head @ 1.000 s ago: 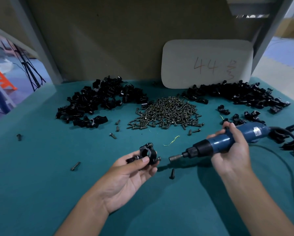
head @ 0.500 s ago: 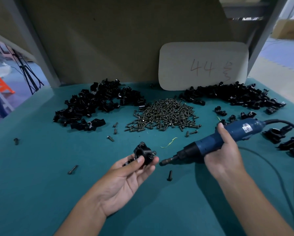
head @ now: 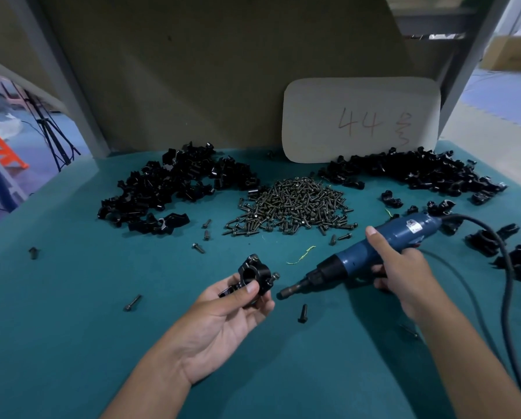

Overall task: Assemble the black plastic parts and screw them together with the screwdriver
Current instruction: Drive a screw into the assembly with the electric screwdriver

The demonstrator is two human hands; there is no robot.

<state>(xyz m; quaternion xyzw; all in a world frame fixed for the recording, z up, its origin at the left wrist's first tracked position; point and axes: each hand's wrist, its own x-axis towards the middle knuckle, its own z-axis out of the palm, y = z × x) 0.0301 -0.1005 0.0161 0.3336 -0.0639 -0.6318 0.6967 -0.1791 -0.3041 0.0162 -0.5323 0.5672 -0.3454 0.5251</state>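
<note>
Above the mat, left hand (head: 223,322) pinches clamp (head: 254,275); right hand (head: 401,267) grips screwdriver (head: 374,249).

The left hand's (head: 223,316) thumb covers the lower front of the clamp (head: 254,276). The screwdriver's (head: 371,252) bit is too dark to make out, and its cable (head: 508,285) runs off the frame's lower right. Both forearms are cut by the bottom edge.

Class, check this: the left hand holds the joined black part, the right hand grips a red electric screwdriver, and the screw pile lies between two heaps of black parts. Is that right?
Not quite: the electric screwdriver in the right hand is blue, not red, as the head view shows. The left hand does hold the joined black part, and the screw pile lies between the heaps.
</note>
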